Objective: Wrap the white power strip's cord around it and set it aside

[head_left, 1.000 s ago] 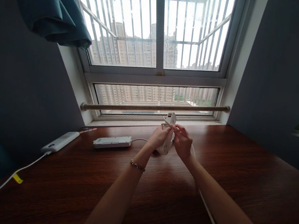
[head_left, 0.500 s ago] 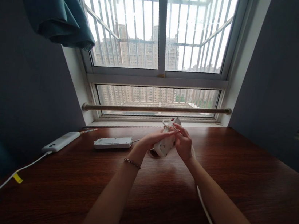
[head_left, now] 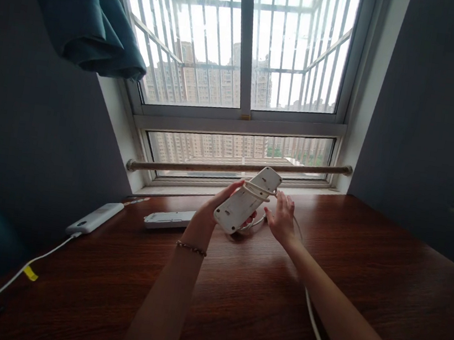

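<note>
A white power strip (head_left: 233, 211) is tilted above the table, its underside with screw holes facing me. My left hand (head_left: 210, 208) is closed around its left side, with fingertips showing beyond the far edge. Turns of white cord (head_left: 258, 188) wrap across the strip's middle. By the strip's right edge, my right hand (head_left: 282, 221) has its fingers bent around the cord where it leaves the strip. A loose length of the cord trails under my right forearm towards the front edge.
A second white power strip (head_left: 168, 219) lies on the brown wooden table (head_left: 243, 300), partly behind my left wrist. Further left lies a white power bank (head_left: 95, 218) with a white cable (head_left: 42, 253) and yellow tag. A rail (head_left: 211, 166) crosses before the window.
The power strip has been turned over from its socket side to its underside. My right hand has moved off its face to the right, beside the strip's edge.
</note>
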Demonstrator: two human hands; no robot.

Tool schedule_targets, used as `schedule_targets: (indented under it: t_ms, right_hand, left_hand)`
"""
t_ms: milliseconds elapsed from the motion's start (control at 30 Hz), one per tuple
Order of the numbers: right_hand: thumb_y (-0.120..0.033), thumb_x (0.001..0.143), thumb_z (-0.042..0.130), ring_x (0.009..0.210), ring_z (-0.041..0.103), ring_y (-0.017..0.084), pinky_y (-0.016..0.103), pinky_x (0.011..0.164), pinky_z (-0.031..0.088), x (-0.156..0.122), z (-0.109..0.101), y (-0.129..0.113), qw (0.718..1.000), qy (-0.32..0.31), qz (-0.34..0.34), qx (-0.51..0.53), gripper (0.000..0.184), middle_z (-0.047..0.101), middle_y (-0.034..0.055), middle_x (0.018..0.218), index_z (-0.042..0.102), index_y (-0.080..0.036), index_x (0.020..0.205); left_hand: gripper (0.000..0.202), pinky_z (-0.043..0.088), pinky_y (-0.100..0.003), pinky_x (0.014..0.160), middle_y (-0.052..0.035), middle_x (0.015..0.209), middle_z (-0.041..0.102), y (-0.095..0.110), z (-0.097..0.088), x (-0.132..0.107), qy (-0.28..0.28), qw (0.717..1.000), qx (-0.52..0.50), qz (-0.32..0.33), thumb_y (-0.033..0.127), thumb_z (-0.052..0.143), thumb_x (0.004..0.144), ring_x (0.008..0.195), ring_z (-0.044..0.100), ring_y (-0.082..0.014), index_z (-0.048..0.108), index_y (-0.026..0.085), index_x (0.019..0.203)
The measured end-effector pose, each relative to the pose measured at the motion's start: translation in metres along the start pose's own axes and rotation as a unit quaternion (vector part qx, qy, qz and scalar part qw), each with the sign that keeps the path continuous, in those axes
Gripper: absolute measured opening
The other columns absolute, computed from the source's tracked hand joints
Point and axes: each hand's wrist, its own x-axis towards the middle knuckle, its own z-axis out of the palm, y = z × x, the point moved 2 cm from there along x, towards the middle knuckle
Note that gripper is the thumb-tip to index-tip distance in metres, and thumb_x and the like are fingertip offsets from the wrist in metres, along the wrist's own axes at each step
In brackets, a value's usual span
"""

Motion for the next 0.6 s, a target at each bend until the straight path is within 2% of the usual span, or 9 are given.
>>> schedule_targets:
  t_ms: [67, 100, 133, 200, 333, 433, 500, 600]
  right_hand:
    - [-0.032, 0.09, 0.043, 0.1, 0.05, 0.026, 0.04, 0.086, 0.04, -0.006, 0.003, 0.004, 0.997, -0.05, -0.015, -0.056, 0.045, 0.055, 0.0114, 0.109, 0.039, -0.016, 0.132]
    - [-0.03, 0.092, 0.038, 0.086, 0.054, 0.022, 0.033, 0.075, 0.042, -0.008, 0.002, 0.005, 0.995, -0.068, -0.018, -0.065, 0.038, 0.057, 0.0082, 0.097, 0.044, -0.019, 0.129]
    - [-0.028, 0.094, 0.034, 0.076, 0.054, 0.018, 0.03, 0.066, 0.04, -0.009, -0.001, 0.006, 0.995, -0.076, -0.02, -0.069, 0.035, 0.057, 0.006, 0.089, 0.049, -0.02, 0.125]
    - [-0.028, 0.095, 0.031, 0.067, 0.053, 0.016, 0.028, 0.057, 0.034, -0.007, -0.012, 0.004, 0.994, -0.073, -0.028, -0.079, 0.033, 0.057, 0.0047, 0.084, 0.055, -0.021, 0.116]
    - [-0.029, 0.09, 0.042, 0.063, 0.052, 0.015, 0.029, 0.055, 0.026, 0.006, -0.034, -0.007, 0.984, -0.104, -0.106, -0.094, 0.024, 0.057, 0.0009, 0.074, 0.062, -0.024, 0.101]
    - [-0.033, 0.089, 0.044, 0.063, 0.052, 0.013, 0.029, 0.055, 0.024, 0.021, -0.052, -0.022, 0.978, -0.109, -0.148, -0.096, 0.022, 0.057, -0.0005, 0.072, 0.064, -0.026, 0.095]
    - [-0.037, 0.089, 0.044, 0.063, 0.051, 0.013, 0.03, 0.056, 0.023, 0.031, -0.065, -0.035, 0.974, -0.102, -0.172, -0.11, 0.024, 0.058, -0.0004, 0.072, 0.065, -0.026, 0.09]
    - [-0.037, 0.089, 0.045, 0.064, 0.05, 0.015, 0.031, 0.057, 0.022, 0.04, -0.082, -0.056, 0.957, -0.111, -0.226, -0.145, 0.025, 0.056, 0.0003, 0.068, 0.062, -0.022, 0.078]
  left_hand:
    - [0.076, 0.045, -0.03, 0.051, -0.0136, 0.072, 0.063, 0.005, 0.005, -0.009, -0.039, 0.998, -0.044, 0.007, 0.061, 0.009, 0.088, 0.055, 0.056, -0.0179, 0.065, 0.011, 0.099]
    - [0.077, 0.044, -0.029, 0.05, -0.013, 0.071, 0.062, 0.009, 0.006, -0.013, -0.047, 0.997, -0.058, 0.017, 0.062, 0.009, 0.088, 0.053, 0.055, -0.0173, 0.065, 0.011, 0.097]
    - [0.077, 0.043, -0.028, 0.049, -0.013, 0.07, 0.061, 0.012, 0.006, -0.017, -0.046, 0.997, -0.065, 0.025, 0.064, 0.01, 0.087, 0.053, 0.054, -0.0168, 0.066, 0.011, 0.095]
    - [0.078, 0.044, -0.027, 0.049, -0.0142, 0.071, 0.062, 0.019, 0.002, -0.022, -0.026, 0.997, -0.067, 0.032, 0.066, 0.011, 0.086, 0.053, 0.054, -0.017, 0.065, 0.01, 0.094]
    - [0.085, 0.048, -0.029, 0.056, -0.0165, 0.079, 0.064, 0.026, -0.027, -0.029, 0.074, 0.995, -0.045, 0.05, 0.067, 0.006, 0.086, 0.063, 0.06, -0.0199, 0.062, 0.006, 0.104]
    - [0.087, 0.05, -0.033, 0.059, -0.0166, 0.077, 0.064, 0.024, -0.05, -0.032, 0.158, 0.985, 0.0, 0.069, 0.074, 0.01, 0.083, 0.066, 0.061, -0.0223, 0.062, 0.007, 0.103]
    - [0.086, 0.05, -0.034, 0.058, -0.0157, 0.071, 0.063, 0.019, -0.058, -0.032, 0.199, 0.977, 0.048, 0.064, 0.075, 0.012, 0.082, 0.064, 0.061, -0.0233, 0.063, 0.008, 0.1]
    - [0.081, 0.048, -0.032, 0.055, -0.0139, 0.069, 0.063, 0.013, -0.06, -0.026, 0.245, 0.961, 0.109, 0.069, 0.072, 0.015, 0.084, 0.062, 0.061, -0.0226, 0.062, 0.008, 0.097]
